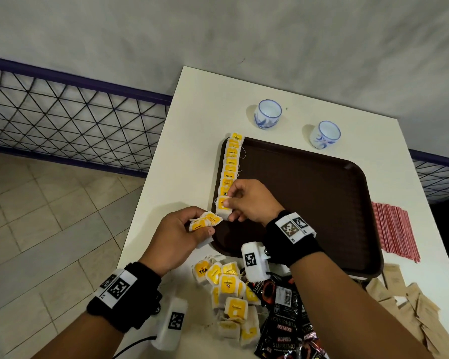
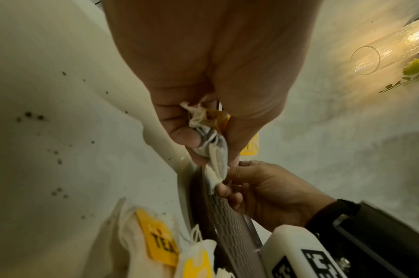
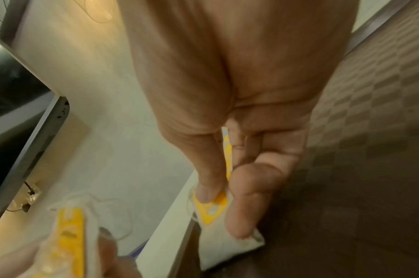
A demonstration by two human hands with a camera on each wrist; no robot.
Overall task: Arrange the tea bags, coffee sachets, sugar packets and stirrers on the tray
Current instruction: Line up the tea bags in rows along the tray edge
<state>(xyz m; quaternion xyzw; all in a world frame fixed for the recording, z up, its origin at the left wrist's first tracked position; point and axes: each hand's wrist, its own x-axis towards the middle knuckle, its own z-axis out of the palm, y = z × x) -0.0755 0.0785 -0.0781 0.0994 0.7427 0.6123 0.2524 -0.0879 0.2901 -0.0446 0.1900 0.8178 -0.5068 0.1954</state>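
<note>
— What was the left hand point(image 1: 176, 237) doing?
— It gripped a bunch of tea bags point(image 1: 204, 222) above the table point(image 1: 166, 177) edge.
— And the right hand point(image 1: 249, 203)?
— It pinched one tea bag point(image 1: 223, 209) at the row's near end, on the tray point(image 1: 322, 193).

Dim indoor light in the head view, and the brown tray point(image 1: 309, 193) reads nearly black beside the pale table point(image 1: 192, 104). Soft shadows pool under both cups and the hands. Straight lines bow at the frame edges. Left wrist view: a warm glow flares from the glass lamp point(image 2: 389, 47) top right, grain everywhere. Right wrist view is soft and smeared, with the near tea bag point(image 3: 68, 244) badly out of focus.
</note>
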